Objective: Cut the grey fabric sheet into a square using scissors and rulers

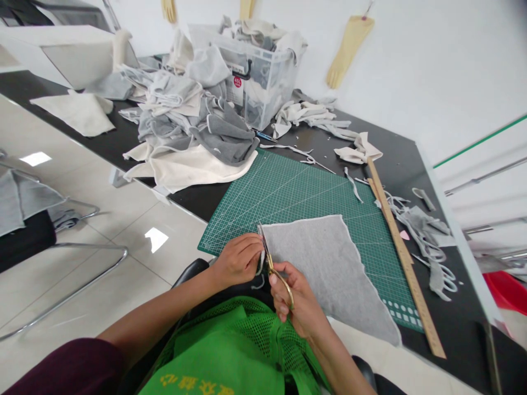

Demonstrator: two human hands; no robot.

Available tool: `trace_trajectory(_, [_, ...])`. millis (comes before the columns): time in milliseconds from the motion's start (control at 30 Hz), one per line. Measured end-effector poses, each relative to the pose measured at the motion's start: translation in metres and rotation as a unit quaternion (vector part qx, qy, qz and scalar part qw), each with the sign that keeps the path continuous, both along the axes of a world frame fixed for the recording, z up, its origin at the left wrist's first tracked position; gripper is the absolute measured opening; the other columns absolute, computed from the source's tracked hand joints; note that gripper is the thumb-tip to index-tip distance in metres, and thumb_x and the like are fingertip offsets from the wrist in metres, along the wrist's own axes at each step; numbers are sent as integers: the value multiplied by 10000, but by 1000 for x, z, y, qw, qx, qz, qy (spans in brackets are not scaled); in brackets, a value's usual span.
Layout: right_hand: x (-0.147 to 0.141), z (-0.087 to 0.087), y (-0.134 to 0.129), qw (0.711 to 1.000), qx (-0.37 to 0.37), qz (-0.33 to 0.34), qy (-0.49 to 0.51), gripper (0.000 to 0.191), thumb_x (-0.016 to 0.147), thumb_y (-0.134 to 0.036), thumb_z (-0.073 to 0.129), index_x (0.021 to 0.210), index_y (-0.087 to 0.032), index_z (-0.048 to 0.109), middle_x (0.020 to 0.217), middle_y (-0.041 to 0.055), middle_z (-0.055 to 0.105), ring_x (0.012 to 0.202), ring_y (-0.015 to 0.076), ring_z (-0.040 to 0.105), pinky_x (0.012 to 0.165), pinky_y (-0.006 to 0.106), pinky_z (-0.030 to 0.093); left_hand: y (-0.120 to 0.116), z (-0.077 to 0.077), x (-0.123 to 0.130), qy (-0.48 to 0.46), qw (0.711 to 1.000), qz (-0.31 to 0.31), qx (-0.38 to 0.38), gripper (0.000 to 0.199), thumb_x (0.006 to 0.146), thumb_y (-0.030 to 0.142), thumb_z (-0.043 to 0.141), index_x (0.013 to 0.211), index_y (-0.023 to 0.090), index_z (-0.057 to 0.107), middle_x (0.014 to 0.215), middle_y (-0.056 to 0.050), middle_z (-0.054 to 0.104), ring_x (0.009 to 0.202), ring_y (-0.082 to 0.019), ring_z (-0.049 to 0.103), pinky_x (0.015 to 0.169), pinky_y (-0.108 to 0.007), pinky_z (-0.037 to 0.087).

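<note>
"How is the right hand sitting?"

"On my feed, the right hand comes up from the lower right, its thumb and fingers wrapped around the gold handles of the scissors. The blades point up and away from me."

"And the left?"

"I've got the left hand reaching in from the lower left, back of the hand up, fingers curled in on a narrow strip right beside the blades. I can't make out its thumb."

"Where's the cloth?"

"The grey cloth lies partly over the green cutting mat, its left edge by the blades, its near part reaching past the mat."
</note>
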State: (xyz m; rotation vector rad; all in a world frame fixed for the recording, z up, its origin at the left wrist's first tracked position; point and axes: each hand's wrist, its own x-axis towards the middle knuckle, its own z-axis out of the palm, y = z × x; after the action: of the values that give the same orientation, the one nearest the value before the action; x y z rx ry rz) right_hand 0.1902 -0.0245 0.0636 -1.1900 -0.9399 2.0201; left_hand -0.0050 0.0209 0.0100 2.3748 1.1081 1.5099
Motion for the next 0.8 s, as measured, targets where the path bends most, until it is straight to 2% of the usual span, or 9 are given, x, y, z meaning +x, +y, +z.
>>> trace_trajectory(500, [-1, 0, 4, 1000, 0, 8, -1, 482, 842, -581, 774, 1050, -225, 525, 494, -152, 409, 339, 35, 291, 310, 128, 344, -2, 1, -2, -29, 999, -4, -21, 242, 845, 8, 558, 1018, 164, 623, 992, -102, 697, 1071, -232, 688, 928, -400, 612])
trace_trajectory(800, [-6, 5, 10, 1000, -15, 0, -2, 526, 817, -621, 777, 1051, -237, 502, 535, -135, 467, 344, 32, 305, 308, 131, 346, -3, 1, -2, -48, 998, -3, -31, 254, 858, 15, 543, 1029, 183, 627, 1005, -96, 706, 1079, -229, 695, 920, -410, 620])
